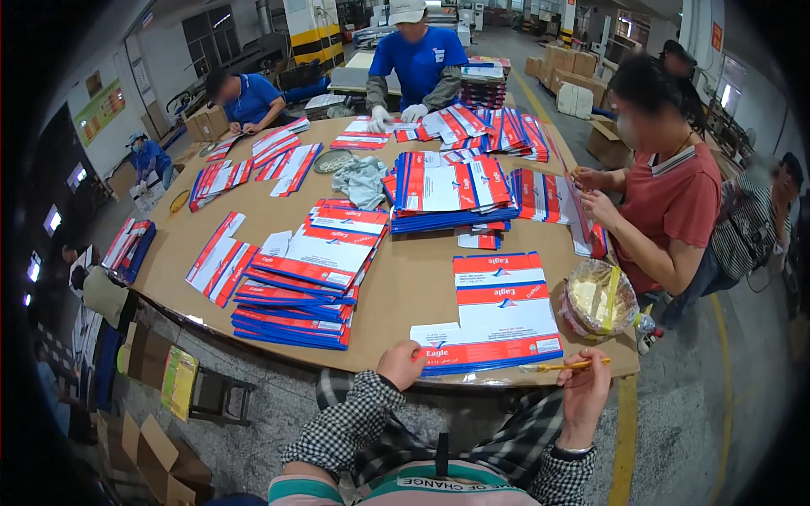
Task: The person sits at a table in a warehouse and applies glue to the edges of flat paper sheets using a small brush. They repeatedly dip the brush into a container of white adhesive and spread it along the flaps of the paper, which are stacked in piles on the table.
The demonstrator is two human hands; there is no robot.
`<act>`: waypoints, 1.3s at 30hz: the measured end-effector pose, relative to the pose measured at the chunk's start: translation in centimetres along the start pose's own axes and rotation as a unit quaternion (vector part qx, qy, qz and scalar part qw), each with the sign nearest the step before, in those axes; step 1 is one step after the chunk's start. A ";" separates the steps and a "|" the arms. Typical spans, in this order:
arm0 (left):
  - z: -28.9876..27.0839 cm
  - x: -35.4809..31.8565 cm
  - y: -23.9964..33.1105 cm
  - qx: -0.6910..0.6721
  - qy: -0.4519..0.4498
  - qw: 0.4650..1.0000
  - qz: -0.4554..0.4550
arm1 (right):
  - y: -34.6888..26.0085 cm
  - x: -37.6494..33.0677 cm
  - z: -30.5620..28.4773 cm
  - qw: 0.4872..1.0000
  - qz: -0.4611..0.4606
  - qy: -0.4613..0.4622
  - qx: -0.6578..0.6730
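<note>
A flat printed carton sheet (506, 325), red, white and blue with a stepped left side, lies at the table's near edge in front of me. My left hand (400, 364) is closed at the sheet's lower left corner, thumb and fingers pinching its edge. Between the fingers of my right hand (584, 390) is a thin brush (564, 365) with a yellow handle, its pale tip pointing left over the sheet's lower right edge. To the left of my hands rises an uneven stack of similar cartons (308, 274).
Another carton stack (456, 194) and a grey cloth (361, 180) occupy the middle of the brown table (405, 295). A plastic-wrapped bowl with yellow tape (601, 297) stands at the near right. Co-workers handle cartons at the right (666, 185), far side (415, 63) and far left (251, 99).
</note>
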State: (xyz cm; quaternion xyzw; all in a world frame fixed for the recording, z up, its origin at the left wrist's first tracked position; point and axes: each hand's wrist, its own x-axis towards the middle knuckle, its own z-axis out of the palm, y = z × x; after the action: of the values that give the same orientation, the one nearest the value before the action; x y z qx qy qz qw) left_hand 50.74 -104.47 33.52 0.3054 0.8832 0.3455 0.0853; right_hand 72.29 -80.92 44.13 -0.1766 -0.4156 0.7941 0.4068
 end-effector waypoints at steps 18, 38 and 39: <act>0.7 2.4 0.9 0.190 -0.177 0.966 0.003 | 0.8 0.4 -0.4 1.000 0.019 0.011 0.010; 1.3 6.7 0.6 0.169 -0.231 0.958 0.017 | 0.9 0.9 -1.8 0.998 0.029 0.008 0.056; 1.4 6.5 0.5 0.161 -0.229 0.960 0.024 | 0.9 0.8 -2.0 0.998 0.030 0.008 0.058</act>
State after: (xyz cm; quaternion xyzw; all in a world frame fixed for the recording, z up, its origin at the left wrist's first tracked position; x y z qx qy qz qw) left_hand 46.34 -99.50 33.22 0.4072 0.8765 0.1215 0.2262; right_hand 72.54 -79.55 42.29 -0.1716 -0.3596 0.8276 0.3954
